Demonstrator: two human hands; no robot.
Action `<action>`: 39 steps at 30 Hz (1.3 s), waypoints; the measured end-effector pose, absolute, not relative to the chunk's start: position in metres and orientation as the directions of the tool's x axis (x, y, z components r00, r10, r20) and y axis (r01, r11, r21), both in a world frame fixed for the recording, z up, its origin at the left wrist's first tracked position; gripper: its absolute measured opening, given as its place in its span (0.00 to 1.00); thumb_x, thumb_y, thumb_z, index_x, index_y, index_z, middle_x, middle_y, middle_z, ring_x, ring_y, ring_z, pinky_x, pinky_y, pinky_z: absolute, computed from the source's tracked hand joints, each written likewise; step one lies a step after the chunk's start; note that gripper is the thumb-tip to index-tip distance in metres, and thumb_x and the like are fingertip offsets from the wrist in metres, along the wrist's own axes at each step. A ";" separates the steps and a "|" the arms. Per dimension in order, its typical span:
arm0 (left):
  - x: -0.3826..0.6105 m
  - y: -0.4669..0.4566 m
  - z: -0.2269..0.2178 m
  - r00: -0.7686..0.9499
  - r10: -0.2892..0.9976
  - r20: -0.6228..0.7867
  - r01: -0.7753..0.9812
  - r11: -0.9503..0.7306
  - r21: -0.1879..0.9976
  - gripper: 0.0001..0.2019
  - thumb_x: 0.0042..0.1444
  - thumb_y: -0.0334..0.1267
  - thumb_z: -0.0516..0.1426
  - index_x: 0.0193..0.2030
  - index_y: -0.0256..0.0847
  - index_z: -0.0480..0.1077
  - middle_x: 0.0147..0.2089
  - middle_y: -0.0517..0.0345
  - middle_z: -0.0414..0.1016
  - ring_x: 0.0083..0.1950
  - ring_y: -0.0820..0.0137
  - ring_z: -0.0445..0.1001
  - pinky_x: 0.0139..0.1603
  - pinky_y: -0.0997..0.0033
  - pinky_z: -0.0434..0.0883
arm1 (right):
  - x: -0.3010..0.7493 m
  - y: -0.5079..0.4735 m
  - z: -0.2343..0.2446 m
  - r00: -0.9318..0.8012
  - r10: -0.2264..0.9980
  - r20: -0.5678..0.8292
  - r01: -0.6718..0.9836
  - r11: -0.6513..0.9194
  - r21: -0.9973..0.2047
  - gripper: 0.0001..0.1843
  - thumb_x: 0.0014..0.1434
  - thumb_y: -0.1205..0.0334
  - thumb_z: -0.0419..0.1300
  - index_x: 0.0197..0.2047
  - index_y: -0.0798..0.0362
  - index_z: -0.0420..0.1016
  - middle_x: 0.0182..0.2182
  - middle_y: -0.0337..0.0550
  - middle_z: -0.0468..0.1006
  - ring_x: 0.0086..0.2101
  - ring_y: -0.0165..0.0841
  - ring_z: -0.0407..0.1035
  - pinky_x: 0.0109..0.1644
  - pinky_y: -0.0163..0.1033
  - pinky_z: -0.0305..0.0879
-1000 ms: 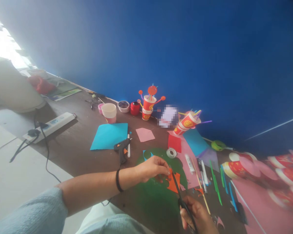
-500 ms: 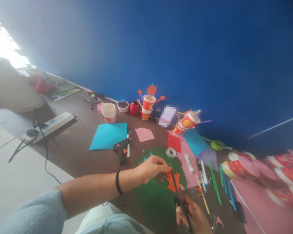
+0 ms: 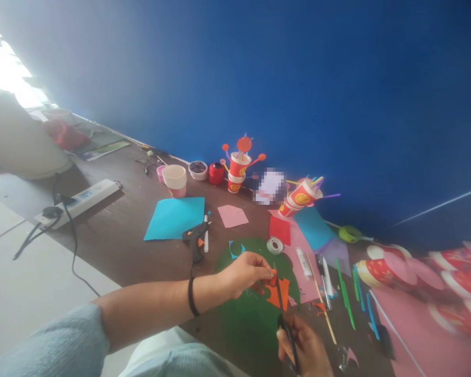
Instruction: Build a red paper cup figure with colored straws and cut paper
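Observation:
My left hand (image 3: 245, 273) pinches a small orange paper piece (image 3: 279, 293) above a dark green paper sheet (image 3: 246, 319) on the brown table (image 3: 118, 235). My right hand (image 3: 304, 348), low in the view, grips black scissors (image 3: 284, 314) whose blades reach up across the orange piece. A black band circles my left wrist.
A black glue gun (image 3: 195, 240), cyan sheet (image 3: 175, 218), pink sheet (image 3: 232, 215), red square (image 3: 280, 230) and tape roll (image 3: 275, 245) lie beyond my hands. Pens and sticks (image 3: 337, 293) lie to the right. Decorated red cups (image 3: 238, 170) stand by the blue wall. A power strip (image 3: 82, 198) sits left.
My right hand with the scissors has shifted left and slightly toward the orange piece. My left hand keeps its pinch almost unmoved.

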State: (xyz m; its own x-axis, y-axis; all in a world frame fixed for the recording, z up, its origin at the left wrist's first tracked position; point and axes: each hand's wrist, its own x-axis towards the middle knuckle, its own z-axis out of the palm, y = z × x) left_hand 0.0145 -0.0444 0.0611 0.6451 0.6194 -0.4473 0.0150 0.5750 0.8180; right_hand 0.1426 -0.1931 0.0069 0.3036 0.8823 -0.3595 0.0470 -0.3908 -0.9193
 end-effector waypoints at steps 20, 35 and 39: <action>0.014 -0.043 0.062 0.646 0.618 -0.448 0.035 0.563 0.826 0.13 0.35 0.41 0.63 0.22 0.34 0.66 0.21 0.61 0.70 0.19 0.78 0.66 0.20 0.76 0.66 | 0.151 -0.195 -0.003 0.297 0.867 -0.400 0.063 -0.436 -0.898 0.31 0.37 0.31 0.62 0.23 0.54 0.66 0.09 0.33 0.63 0.12 0.25 0.57 0.18 0.30 0.50; 0.012 -0.037 0.061 0.690 0.593 -0.415 0.084 0.504 0.860 0.11 0.35 0.41 0.62 0.22 0.35 0.69 0.23 0.60 0.71 0.22 0.77 0.68 0.23 0.75 0.66 | 0.162 -0.195 0.011 0.209 0.838 -0.503 0.078 -0.527 -0.846 0.29 0.34 0.36 0.66 0.23 0.53 0.65 0.09 0.32 0.62 0.12 0.25 0.56 0.17 0.30 0.48; 0.011 -0.036 0.062 0.705 0.587 -0.399 0.077 0.496 0.865 0.11 0.37 0.41 0.62 0.23 0.35 0.69 0.23 0.59 0.72 0.24 0.76 0.69 0.24 0.75 0.66 | 0.163 -0.193 0.019 0.212 0.840 -0.499 0.080 -0.524 -0.848 0.28 0.34 0.38 0.68 0.23 0.52 0.64 0.09 0.31 0.62 0.12 0.25 0.56 0.18 0.30 0.49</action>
